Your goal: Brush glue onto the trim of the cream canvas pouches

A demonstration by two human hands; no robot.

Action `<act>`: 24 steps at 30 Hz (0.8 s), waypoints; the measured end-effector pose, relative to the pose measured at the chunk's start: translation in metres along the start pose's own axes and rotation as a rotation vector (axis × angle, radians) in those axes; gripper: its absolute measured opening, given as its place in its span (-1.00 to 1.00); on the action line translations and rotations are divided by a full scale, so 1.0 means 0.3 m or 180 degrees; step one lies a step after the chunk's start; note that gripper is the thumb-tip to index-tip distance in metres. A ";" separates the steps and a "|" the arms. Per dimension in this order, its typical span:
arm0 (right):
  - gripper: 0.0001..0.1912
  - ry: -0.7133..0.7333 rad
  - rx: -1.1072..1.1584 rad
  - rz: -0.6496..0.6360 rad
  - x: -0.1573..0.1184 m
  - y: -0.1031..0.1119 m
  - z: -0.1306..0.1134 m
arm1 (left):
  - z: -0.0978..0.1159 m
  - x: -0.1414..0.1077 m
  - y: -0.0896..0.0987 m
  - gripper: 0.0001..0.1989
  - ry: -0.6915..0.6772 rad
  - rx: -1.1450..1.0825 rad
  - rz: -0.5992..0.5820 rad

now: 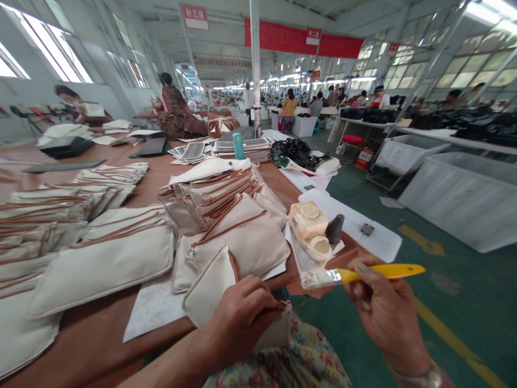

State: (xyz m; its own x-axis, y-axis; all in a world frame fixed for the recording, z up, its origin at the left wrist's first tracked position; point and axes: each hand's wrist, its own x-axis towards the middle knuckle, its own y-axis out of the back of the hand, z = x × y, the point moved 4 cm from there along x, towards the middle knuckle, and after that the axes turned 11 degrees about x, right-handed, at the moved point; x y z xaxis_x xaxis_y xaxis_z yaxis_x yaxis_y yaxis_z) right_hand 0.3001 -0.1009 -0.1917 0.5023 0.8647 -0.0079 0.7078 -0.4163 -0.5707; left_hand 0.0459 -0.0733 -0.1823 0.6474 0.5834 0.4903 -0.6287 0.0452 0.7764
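My right hand (pixel 382 307) grips a paintbrush (pixel 383 271) by its yellow handle, bristles pointing left. The whitish bristle end is close to a sheet of paper beside a stained plastic container (pixel 309 223). My left hand (pixel 246 318) is closed on a cream pouch (pixel 214 285) with a brown inner edge, at the table's front edge above my lap. Part of that pouch is hidden behind the hand. Just beyond lies a pile of similar cream pouches (pixel 246 234) with brown trim.
More cream pouches (pixel 113 253) spread over the left of the brown-covered table (pixel 92 345). A dark cone-shaped object (pixel 335 229) stands beside the container. Farther back are a teal bottle (pixel 238 146) and black straps (pixel 297 153). Large white bins (pixel 464 194) stand right. Several people work in the background.
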 end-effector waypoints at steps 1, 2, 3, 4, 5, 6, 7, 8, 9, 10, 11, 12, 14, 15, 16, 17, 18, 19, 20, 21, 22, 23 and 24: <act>-0.78 -0.0040 -0.0048 -0.0067 -0.003 -0.006 0.004 | 0.007 -0.005 0.003 -0.94 -0.0194 0.0146 0.0081; -0.79 -0.0069 -0.0091 -0.0136 -0.007 -0.013 0.007 | 0.014 -0.010 0.005 -0.93 -0.0357 0.0302 0.0108; -0.80 -0.0066 -0.0124 -0.0200 -0.012 -0.021 0.009 | 0.021 -0.014 0.005 -0.92 -0.0500 0.0445 0.0093; -0.80 -0.0052 -0.0153 -0.0276 -0.017 -0.029 0.012 | 0.027 -0.018 0.006 -0.92 -0.0612 0.0566 0.0069; -0.80 -0.0018 -0.0175 -0.0363 -0.022 -0.039 0.015 | 0.033 -0.021 0.008 -0.92 -0.0698 0.0667 0.0036; -0.81 0.0023 -0.0208 -0.0443 -0.028 -0.048 0.019 | 0.039 -0.022 0.009 -0.92 -0.0773 0.0752 -0.0010; -0.81 0.0054 -0.0263 -0.0518 -0.033 -0.057 0.024 | 0.044 -0.022 0.011 -0.92 -0.0838 0.0831 -0.0058; -0.82 0.0073 -0.0340 -0.0615 -0.038 -0.064 0.029 | 0.048 -0.022 0.014 -0.92 -0.0894 0.0910 -0.0082; -0.83 0.0068 -0.0439 -0.0751 -0.043 -0.072 0.035 | 0.052 -0.020 0.017 -0.92 -0.0944 0.0983 -0.0101; -0.83 0.0035 -0.0550 -0.0944 -0.048 -0.079 0.038 | 0.055 -0.019 0.020 -0.90 -0.0985 0.1049 -0.0109; -0.82 -0.0023 -0.0678 -0.1174 -0.053 -0.085 0.040 | 0.058 -0.018 0.024 -0.88 -0.1023 0.1105 -0.0116; -0.81 -0.0093 -0.0814 -0.1412 -0.057 -0.089 0.039 | 0.060 -0.016 0.028 -0.86 -0.1056 0.1153 -0.0122; -0.79 -0.0171 -0.1070 -0.1719 -0.059 -0.089 0.025 | 0.064 -0.014 0.034 -0.81 -0.1127 0.1231 -0.0159; -0.80 -0.0155 -0.1163 -0.1725 -0.055 -0.086 0.015 | 0.066 -0.013 0.037 -0.78 -0.1165 0.1255 -0.0169; -0.83 -0.0073 -0.1209 -0.1633 -0.049 -0.082 0.003 | 0.067 -0.012 0.040 -0.75 -0.1204 0.1268 -0.0179; -0.85 0.0061 -0.1224 -0.1485 -0.044 -0.080 -0.008 | 0.067 -0.010 0.042 -0.74 -0.1233 0.1277 -0.0184; -0.86 0.0210 -0.1210 -0.1345 -0.041 -0.083 -0.015 | 0.066 -0.008 0.044 -0.73 -0.1246 0.1286 -0.0169; -0.87 0.0325 -0.1192 -0.1283 -0.042 -0.090 -0.017 | 0.064 -0.007 0.044 -0.73 -0.1248 0.1302 -0.0146; -0.86 0.0364 -0.1203 -0.1331 -0.047 -0.103 -0.012 | 0.061 -0.006 0.042 -0.73 -0.1224 0.1331 -0.0114; -0.82 0.0312 -0.1263 -0.1460 -0.055 -0.117 -0.001 | 0.058 -0.007 0.038 -0.74 -0.1173 0.1355 -0.0089; -0.78 0.0193 -0.1363 -0.1613 -0.065 -0.127 0.010 | 0.054 -0.011 0.033 -0.75 -0.1101 0.1347 -0.0067; -0.75 0.0071 -0.1480 -0.1712 -0.071 -0.130 0.017 | 0.052 -0.018 0.028 -0.76 -0.1015 0.1299 -0.0026; -0.73 0.0030 -0.1570 -0.1672 -0.070 -0.121 0.015 | 0.049 -0.027 0.026 -0.77 -0.0917 0.1213 0.0078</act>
State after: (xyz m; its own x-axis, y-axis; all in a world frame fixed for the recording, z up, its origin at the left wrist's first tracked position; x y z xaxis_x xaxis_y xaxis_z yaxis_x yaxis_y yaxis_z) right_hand 0.2616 -0.1027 -0.1746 0.0367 0.9840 0.1742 0.9979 -0.0266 -0.0597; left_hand 0.0419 -0.0896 -0.1744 0.7613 0.3297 0.5583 -0.4774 -0.2977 0.8267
